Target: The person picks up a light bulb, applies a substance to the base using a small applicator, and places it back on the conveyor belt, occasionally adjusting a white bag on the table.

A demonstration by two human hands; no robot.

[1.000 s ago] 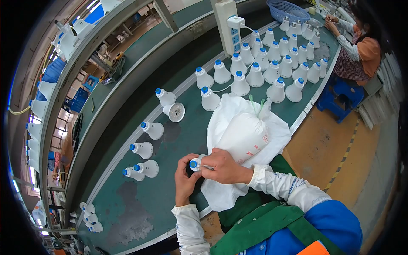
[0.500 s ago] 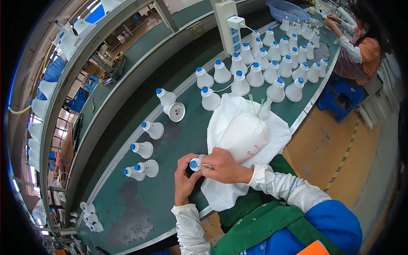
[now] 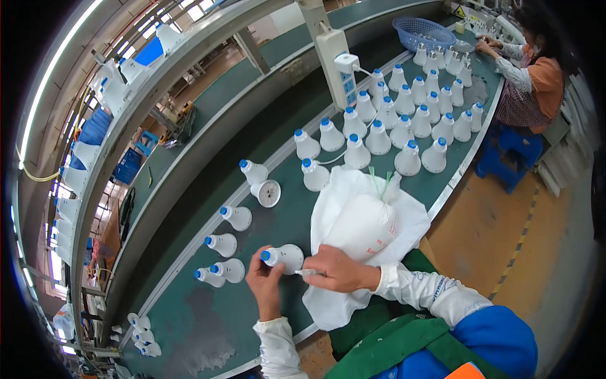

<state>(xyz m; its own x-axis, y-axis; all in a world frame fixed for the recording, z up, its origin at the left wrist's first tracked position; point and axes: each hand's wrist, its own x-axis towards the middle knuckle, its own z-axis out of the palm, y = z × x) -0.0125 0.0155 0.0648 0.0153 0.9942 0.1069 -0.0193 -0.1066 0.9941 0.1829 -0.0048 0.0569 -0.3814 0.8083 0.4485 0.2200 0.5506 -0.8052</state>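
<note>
Between my two hands is a white cone-shaped housing with a blue cap, tilted so the cap points left. The fingers of my left hand are closed on its capped end. My right hand is closed round a thin, pale, pen-like tool, whose tip is close to the housing's lower side. Beside my right hand a stuffed white bag rests on a white cloth.
Many capped white housings stand at the back right, near a power strip and a blue basket. Several more lie at left. A co-worker sits at the far right by a blue stool.
The housing in my left hand has turned from cap facing up to cap pointing left. My right hand has drawn slightly away from the cap. The view has shifted a little.
</note>
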